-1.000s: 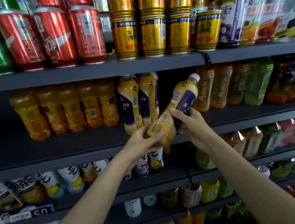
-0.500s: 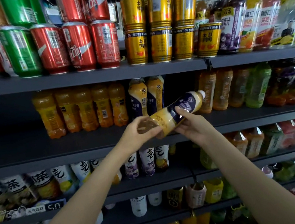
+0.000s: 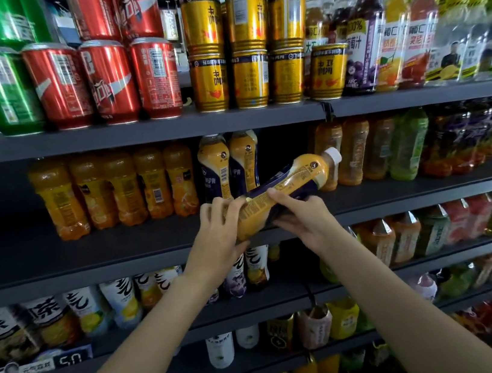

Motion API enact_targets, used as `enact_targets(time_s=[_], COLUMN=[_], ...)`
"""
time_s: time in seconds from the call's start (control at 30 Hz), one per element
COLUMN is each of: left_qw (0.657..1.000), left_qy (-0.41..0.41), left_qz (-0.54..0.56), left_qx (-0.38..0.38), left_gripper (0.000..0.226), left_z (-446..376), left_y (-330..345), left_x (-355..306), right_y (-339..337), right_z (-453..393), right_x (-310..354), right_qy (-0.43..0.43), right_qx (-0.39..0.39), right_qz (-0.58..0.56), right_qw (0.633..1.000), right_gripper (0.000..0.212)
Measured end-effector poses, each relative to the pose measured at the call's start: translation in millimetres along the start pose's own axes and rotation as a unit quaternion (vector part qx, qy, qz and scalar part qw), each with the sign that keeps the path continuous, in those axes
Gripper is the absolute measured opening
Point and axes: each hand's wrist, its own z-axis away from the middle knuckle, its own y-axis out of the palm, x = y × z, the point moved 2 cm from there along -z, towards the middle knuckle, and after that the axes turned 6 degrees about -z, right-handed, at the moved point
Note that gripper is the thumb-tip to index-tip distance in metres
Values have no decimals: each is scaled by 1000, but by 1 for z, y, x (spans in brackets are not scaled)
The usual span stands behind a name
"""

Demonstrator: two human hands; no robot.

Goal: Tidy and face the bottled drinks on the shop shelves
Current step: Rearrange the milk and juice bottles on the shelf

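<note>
While held in both hands in front of the middle shelf (image 3: 123, 266), bottle (image 3: 286, 190) lies nearly level, white cap pointing right, not yet stood back in its row. Left hand (image 3: 219, 240) curled round the base end; right hand (image 3: 303, 219) under and round the mid-body, index finger laid over the label.

Status, judged from present layout:
- Done, apparently: two matching bottles (image 3: 229, 166) upright at the shelf's back, just left of a dark gap.
- Not faced: orange bottles (image 3: 112, 189) further left, standing in line but several with barcodes forward.
- In hand: one bottle out of position, label orientation mid-check.
- Left: stand bottle upright in the gap beside its matches, label forward; pull rows toward the front edge, since most stand well back from it.
- Top shelf: leaning gold can (image 3: 328, 70) at the right end of its row, and red cans (image 3: 109, 79) with barcodes outward.
- Lower shelves too blurred to assess.
</note>
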Motion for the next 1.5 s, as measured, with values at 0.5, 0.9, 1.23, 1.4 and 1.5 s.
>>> enact_targets(time_s=[0.5,0.9,1.23,1.4,1.5], left_qw=[937,911,922,929,926], left_qy=[-304,-355,-354,-344,-349], left_qz=[172,211,155,134,136], left_qx=[26,23,11,36,43], left_gripper=[64,55,54,54,55], left_z=[-31,-62,-58,-62,-61], left_y=[20,62,71,68,69], left_x=[47,56,69,70,71], right_y=[-34,-37,-21,-10,-9], right_z=[-69,-130,-207,-241,-248], right_x=[24,-13,-22,-23,-20], right_qy=[-258,-198,-160,-137,-93], right_qx=[-71,-49,-90,-108,-103], right_qz=[445,482,549,547,515], right_qw=[855,852,816,819,846], right_gripper=[52,70,57,34,34])
